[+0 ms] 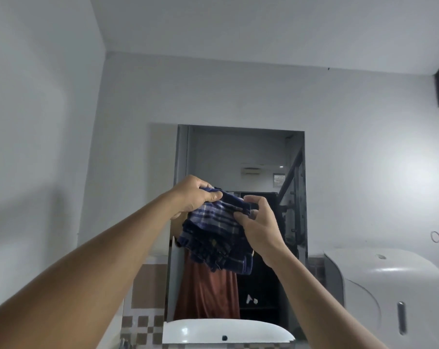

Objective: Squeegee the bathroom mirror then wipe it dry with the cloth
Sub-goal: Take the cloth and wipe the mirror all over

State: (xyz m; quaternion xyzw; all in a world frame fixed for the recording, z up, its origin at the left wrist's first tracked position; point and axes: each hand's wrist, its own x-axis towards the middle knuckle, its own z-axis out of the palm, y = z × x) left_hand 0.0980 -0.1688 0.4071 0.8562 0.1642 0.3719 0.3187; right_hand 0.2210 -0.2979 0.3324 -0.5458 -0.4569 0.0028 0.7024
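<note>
Landmark: the mirror [241, 157] on the far wall is taken as the reference for every place below.

Left hand [198, 197]: raised in front of the mirror's middle; its grip is closed on the upper left corner of the cloth [217, 238], thumb pressed over the fabric.

Right hand [257, 222]: held just right of the left hand, also before the mirror; its grip is pinched on the cloth's upper right edge between thumb and forefinger, the other fingers loosely curled.

Cloth: blue plaid, bunched and hanging down from both hands, in front of the mirror's lower middle; whether it touches the glass cannot be told.

Step in hand: judged to be the drying stage, with the cloth being gathered or refolded into a pad. No squeegee is seen.

Next move: a firm wad is likely needed in one hand, then flat pressure against the glass, probably begun at the top so that no loose tail is dragged across wiped areas.

Basin [226, 332]: white, directly below the mirror; only its rim and a dark hole are shown, and nothing is seen in it.

Dispenser [379, 285]: white, closed, mounted to the lower right of the mirror; its contents are hidden.

Mirror surface: streaks or drops cannot be made out.
</note>
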